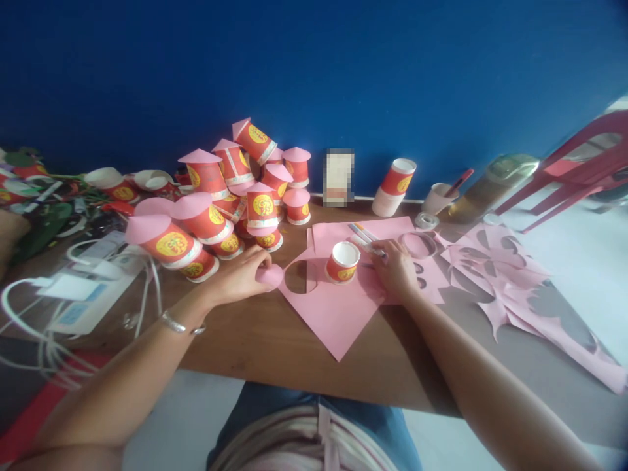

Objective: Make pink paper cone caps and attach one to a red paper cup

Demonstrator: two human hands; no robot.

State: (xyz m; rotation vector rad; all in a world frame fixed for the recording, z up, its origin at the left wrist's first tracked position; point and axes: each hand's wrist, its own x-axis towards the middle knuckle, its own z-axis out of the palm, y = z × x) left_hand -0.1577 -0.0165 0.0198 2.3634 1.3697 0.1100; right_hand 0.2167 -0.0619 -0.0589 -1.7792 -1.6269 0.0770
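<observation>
Bent fingers of my left hand [245, 271] close on a small rounded pink paper piece [269, 278], left of the cut sheet. My right hand [396, 268] rests on the pink paper with its fingers curled down at the ends of several slim pens [366, 237]; what lies under the fingertips is hidden. Between the hands a red paper cup [342, 269] with a white rim and yellow print stands upright, open side up. It stands on a pink paper sheet [338, 320] that has a round hole cut at its left.
Several red cups with pink cone roofs [260, 209] are piled at the back left. White cables and a power strip [91, 294] lie left. Stacked cups [394, 186], a tape roll [426, 221], a pen cup [438, 198], a bottle [490, 186] and pink paper scraps [510, 275] are right.
</observation>
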